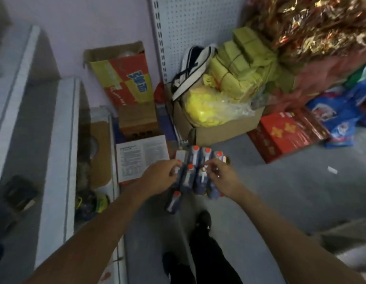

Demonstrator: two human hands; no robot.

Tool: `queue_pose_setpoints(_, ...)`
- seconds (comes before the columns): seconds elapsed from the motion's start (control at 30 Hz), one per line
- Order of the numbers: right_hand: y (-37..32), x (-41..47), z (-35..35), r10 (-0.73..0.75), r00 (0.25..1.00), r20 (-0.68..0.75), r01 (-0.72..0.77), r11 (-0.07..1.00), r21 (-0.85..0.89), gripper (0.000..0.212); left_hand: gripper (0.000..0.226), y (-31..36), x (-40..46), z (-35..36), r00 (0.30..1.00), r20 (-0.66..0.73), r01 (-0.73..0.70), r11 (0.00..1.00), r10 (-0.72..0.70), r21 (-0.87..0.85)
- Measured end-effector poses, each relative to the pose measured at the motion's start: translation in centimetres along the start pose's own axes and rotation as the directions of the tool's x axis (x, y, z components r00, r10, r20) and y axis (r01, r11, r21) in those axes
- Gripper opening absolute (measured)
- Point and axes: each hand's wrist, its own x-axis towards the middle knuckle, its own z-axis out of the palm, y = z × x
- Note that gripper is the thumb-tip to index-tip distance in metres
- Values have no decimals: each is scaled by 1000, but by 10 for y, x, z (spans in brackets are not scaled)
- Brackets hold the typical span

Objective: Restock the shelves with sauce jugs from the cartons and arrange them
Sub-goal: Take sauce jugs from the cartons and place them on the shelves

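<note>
With both hands curled over the cluster of red-capped sauce jugs (195,173) on the floor beside the low shelf's (65,140) front edge, the left hand (162,177) and right hand (221,179) apparently pinching jug tops, each should probably be lifted straight up by its neck.

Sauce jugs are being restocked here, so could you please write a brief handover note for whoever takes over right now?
Left hand: fingers curled at the left edge of the sauce jugs; grip unclear.
Right hand: fingers curled over the jugs on the right; grip unclear.
Jugs: orange-capped cluster standing on the floor, one loose jug nearer.
Done: jugs are out of any carton.
Left: lift them to the shelf, then arrange.
</note>
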Motion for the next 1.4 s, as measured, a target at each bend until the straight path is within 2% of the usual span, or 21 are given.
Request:
queue_pose_setpoints(0.17, 43, 73, 1, 158, 985, 68, -162, 986, 48, 23, 20, -1, 98, -7, 993, 116, -13, 997, 5, 73)
queue_pose_setpoints(0.27, 79, 112, 3, 290, 955, 70, -295, 951, 88, 25, 20, -7, 161, -5, 981, 194, -15, 995, -4, 98)
queue_pose_setpoints(0.37, 109, 141, 6, 403, 909, 111, -413, 905, 99, 25, 28, -16, 221, 2, 963, 266, 1, 991, -38, 135)
queue_pose_setpoints(0.5, 156, 171, 29, 467, 875, 126, -481, 867, 127, 21, 41, -51, 305, 24, 936, 327, 83, 985, -129, 150)
queue_pose_setpoints(0.6, 191, 199, 63, 530, 835, 147, -549, 820, 160, 33, 46, -89, 371, 56, 912, 364, 115, 969, -190, 219)
queue_pose_setpoints(0.73, 239, 240, 122, 572, 809, 139, -588, 793, 158, 41, 64, -141, 457, 113, 875, 473, -47, 954, -104, 297)
queue_pose_setpoints(0.87, 290, 278, 186, 597, 797, 91, -604, 780, 168, 48, 80, -189, 528, 176, 804, 595, -220, 929, 0, 297)
queue_pose_setpoints(1.0, 333, 322, 247, 571, 810, 134, -581, 812, 58, 62, 98, -248, 586, 231, 724, 685, -402, 856, 80, 325)
queue_pose_setpoints(1.1, 346, 345, 283, 596, 793, 129, -608, 789, 88, 80, 105, -273, 616, 253, 654, 740, -461, 858, 156, 226)
queue_pose_setpoints(1.17, 347, 356, 298, 628, 771, 102, -635, 771, 49, 89, 103, -284, 631, 255, 609, 759, -517, 842, 233, 156)
queue_pose_setpoints(1.27, 341, 366, 312, 669, 743, 26, -667, 743, -62, 87, 95, -284, 644, 249, 534, 766, -663, 740, 358, 116)
queue_pose_setpoints(1.33, 333, 370, 316, 682, 732, 19, -678, 730, -91, 83, 90, -284, 645, 246, 543, 726, -750, 633, 423, 192)
queue_pose_setpoints(1.4, 327, 373, 319, 668, 744, 3, -662, 737, -135, 82, 93, -287, 642, 245, 563, 700, -773, 579, 439, 259)
